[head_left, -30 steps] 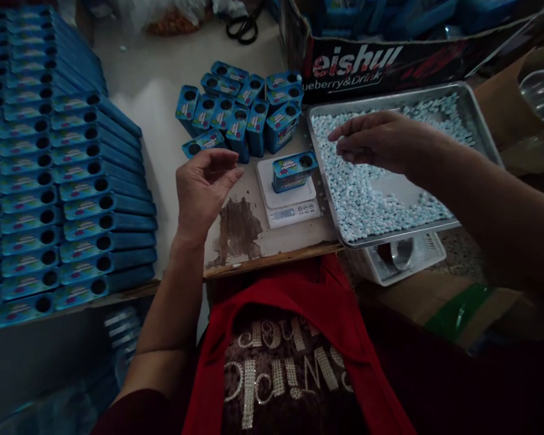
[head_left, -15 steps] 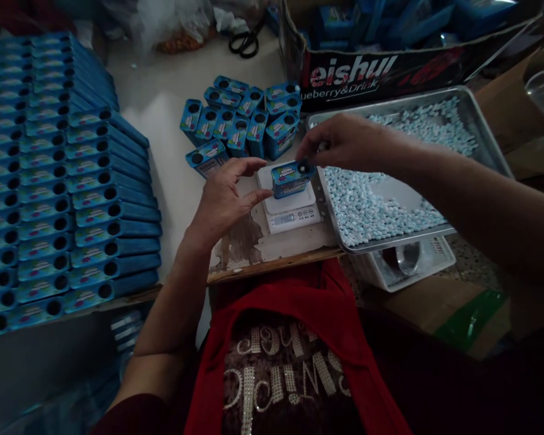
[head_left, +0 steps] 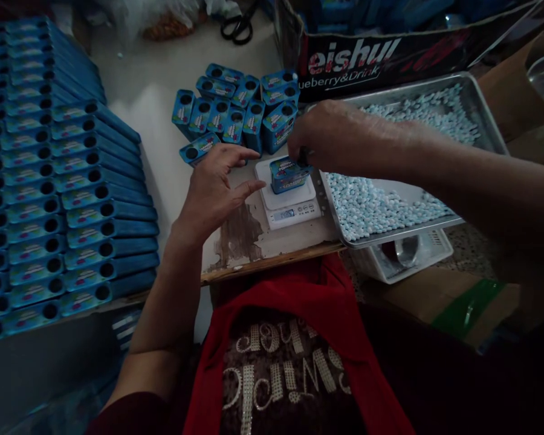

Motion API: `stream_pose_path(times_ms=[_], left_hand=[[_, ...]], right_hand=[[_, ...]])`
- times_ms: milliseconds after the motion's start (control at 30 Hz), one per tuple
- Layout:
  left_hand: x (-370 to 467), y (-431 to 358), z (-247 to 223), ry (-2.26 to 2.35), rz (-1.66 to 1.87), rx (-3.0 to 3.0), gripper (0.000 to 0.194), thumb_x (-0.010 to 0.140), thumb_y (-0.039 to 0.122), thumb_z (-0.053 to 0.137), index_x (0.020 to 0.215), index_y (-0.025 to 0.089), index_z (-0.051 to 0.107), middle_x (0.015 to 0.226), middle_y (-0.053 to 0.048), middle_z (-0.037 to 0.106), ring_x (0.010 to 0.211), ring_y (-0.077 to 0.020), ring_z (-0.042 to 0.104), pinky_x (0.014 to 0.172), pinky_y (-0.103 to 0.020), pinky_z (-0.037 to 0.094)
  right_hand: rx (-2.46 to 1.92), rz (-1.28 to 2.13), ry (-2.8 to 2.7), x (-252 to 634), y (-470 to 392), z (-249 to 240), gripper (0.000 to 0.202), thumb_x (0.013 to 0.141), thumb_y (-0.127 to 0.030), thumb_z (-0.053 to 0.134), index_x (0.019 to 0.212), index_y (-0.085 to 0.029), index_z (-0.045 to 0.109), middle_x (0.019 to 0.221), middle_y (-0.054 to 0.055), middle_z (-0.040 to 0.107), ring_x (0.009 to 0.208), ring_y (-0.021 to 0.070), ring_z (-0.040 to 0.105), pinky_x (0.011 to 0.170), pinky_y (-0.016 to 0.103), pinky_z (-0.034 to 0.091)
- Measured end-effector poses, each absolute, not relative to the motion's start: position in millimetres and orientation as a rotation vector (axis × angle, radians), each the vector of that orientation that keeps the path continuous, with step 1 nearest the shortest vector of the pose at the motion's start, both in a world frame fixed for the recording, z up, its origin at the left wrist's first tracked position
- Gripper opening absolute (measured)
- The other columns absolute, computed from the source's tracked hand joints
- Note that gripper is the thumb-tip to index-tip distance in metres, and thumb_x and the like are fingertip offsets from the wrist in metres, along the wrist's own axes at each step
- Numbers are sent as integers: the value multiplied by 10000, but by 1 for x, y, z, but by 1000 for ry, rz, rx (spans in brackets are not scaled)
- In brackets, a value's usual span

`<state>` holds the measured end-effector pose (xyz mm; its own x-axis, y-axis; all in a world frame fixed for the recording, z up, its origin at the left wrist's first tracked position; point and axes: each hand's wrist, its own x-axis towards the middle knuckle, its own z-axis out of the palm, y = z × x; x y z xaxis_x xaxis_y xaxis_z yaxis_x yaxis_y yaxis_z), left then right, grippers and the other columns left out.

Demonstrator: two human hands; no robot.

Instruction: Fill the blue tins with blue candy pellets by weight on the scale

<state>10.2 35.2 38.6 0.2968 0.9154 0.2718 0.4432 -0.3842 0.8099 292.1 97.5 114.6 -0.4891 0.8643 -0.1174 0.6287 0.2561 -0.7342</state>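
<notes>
A small blue box (head_left: 288, 178) with a dark round hole in its top stands on a white digital scale (head_left: 294, 215), whose display is lit. My right hand (head_left: 321, 136) hovers at the box's hole end, fingers drawn together and pointing down. Its fingertips are partly hidden, and what they hold does not show. To the left of the scale, my left hand (head_left: 215, 190) is empty, thumb and fingers spread apart and clear of the box. Small pale blue and white candies (head_left: 367, 211) lie in a metal tray (head_left: 480, 103) under my right forearm.
Several blue boxes (head_left: 233, 124) stand clustered behind the scale. Tall rows of similar boxes (head_left: 104, 199) fill the left side. A printed carton (head_left: 344, 63), black scissors (head_left: 238, 27) and a plastic bag are at the back. A white basket (head_left: 392, 275) sits below the tray.
My right hand has shifted slightly, its fingers tipped lower over the box's hole. My left hand stays spread, a little farther from the box. The scale's reading has changed slightly.
</notes>
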Motion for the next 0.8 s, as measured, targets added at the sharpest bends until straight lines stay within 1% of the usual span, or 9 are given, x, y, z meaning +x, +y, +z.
stream_pose_path(times_ms=[167, 300, 400, 433, 467, 533, 600, 700, 800], left_hand=[[11, 37, 39, 1182, 989, 2002, 501, 983, 682, 991, 1324, 324, 902, 1438, -81, 814, 1205, -319, 838, 1098, -504, 725], [4, 37, 48, 1213, 975, 1996, 567, 990, 780, 955, 1300, 309, 902, 1418, -56, 814, 1214, -298, 839, 1128, -500, 734], [-8, 38, 58, 1256, 998, 2012, 606, 985, 775, 952, 1278, 246, 917, 1340, -77, 833, 1165, -308, 845, 1102, -543, 756], [-11, 39, 62, 1282, 1006, 2016, 618, 981, 770, 946, 1277, 228, 922, 1307, -86, 840, 1140, -318, 851, 1083, -572, 763], [-13, 39, 66, 1315, 998, 2015, 618, 980, 764, 937, 1283, 226, 924, 1289, -86, 843, 1135, -330, 855, 1080, -599, 764], [-13, 40, 74, 1399, 925, 1993, 581, 974, 757, 919, 1308, 282, 914, 1317, -60, 849, 1200, -354, 849, 1134, -624, 745], [-5, 42, 81, 1456, 822, 1972, 511, 973, 724, 911, 1333, 362, 889, 1390, -16, 849, 1303, -356, 819, 1212, -604, 708], [12, 45, 89, 1456, 800, 2014, 431, 974, 583, 918, 1343, 365, 881, 1422, -19, 850, 1298, -326, 811, 1187, -562, 692], [22, 45, 93, 1420, 815, 2118, 377, 974, 442, 944, 1324, 311, 895, 1337, -61, 856, 1231, -307, 819, 1129, -524, 684]], right_hand=[[-1406, 807, -2482, 277, 78, 136, 371, 747, 89, 860, 749, -277, 798, 940, 79, 816, 1307, 396, 775, 1001, 397, 664], [-1537, 505, -2405, 311, 70, 138, 307, 952, -12, 762, 982, -284, 901, 1145, 65, 854, 1342, 378, 792, 1259, 515, 589], [-1817, 321, -2422, 371, 53, 106, 203, 1019, -153, 864, 1161, -283, 928, 1217, 164, 871, 1209, 418, 801, 1188, 606, 603], [-1878, 398, -2491, 392, 43, 89, 291, 957, -211, 977, 1239, -253, 922, 1255, 206, 874, 1191, 452, 797, 1125, 632, 632], [-1873, 449, -2566, 412, 31, 70, 498, 898, -272, 1053, 1368, -235, 892, 1345, 230, 863, 1268, 488, 774, 1131, 659, 635], [-1775, 453, -2721, 442, 6, 33, 849, 886, -488, 1071, 1645, -275, 756, 1644, 232, 742, 1456, 530, 690, 1166, 691, 622], [-1772, 352, -2753, 455, -15, 6, 903, 965, -566, 978, 1756, -270, 659, 1782, 258, 616, 1521, 554, 638, 1158, 701, 610], [-1846, 281, -2700, 453, -23, -9, 535, 1090, -442, 784, 1574, -213, 777, 1612, 258, 699, 1369, 465, 723, 1038, 547, 627], [-1829, 460, -2608, 450, -7, -2, 271, 1081, -353, 709, 1267, -228, 861, 1307, 166, 808, 1036, 321, 769, 828, 400, 561]])
